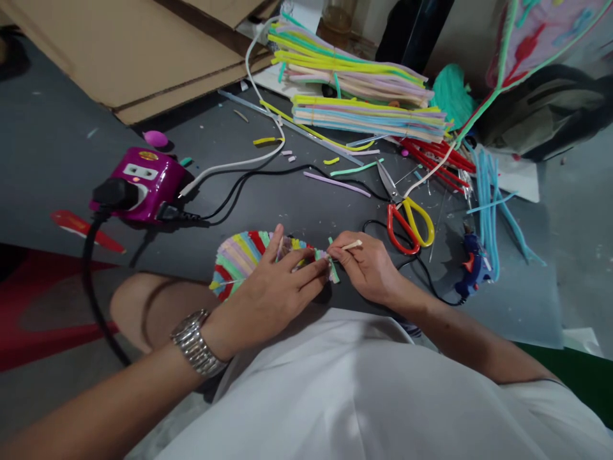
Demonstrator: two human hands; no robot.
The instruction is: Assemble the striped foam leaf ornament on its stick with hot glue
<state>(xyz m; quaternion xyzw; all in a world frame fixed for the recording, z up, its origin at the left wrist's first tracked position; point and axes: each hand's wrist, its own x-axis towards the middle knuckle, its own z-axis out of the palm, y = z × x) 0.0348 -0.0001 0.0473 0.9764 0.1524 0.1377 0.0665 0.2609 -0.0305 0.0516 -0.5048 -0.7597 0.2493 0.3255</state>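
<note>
A leaf-like piece covered in multicoloured pipe-cleaner stripes (239, 253) lies at the table's near edge. My left hand (272, 291), with a metal watch on the wrist, grips it from above; the palm and fingers hide much of it. At its right end my right hand (361, 265) pinches a thin cream pipe cleaner (353, 245), whose short end sticks out past the fingers. A short mint-green pipe cleaner (334, 275) crosses there, close to both sets of fingertips. What the pinching fingertips cover is hidden.
Scissors with red and yellow handles (403, 220) lie right of my hands, near a blue glue gun (474, 265). Bundled pipe cleaners (368, 118) fill the back. A purple power socket block (148, 182) with cables stands left, before cardboard sheets (143, 51).
</note>
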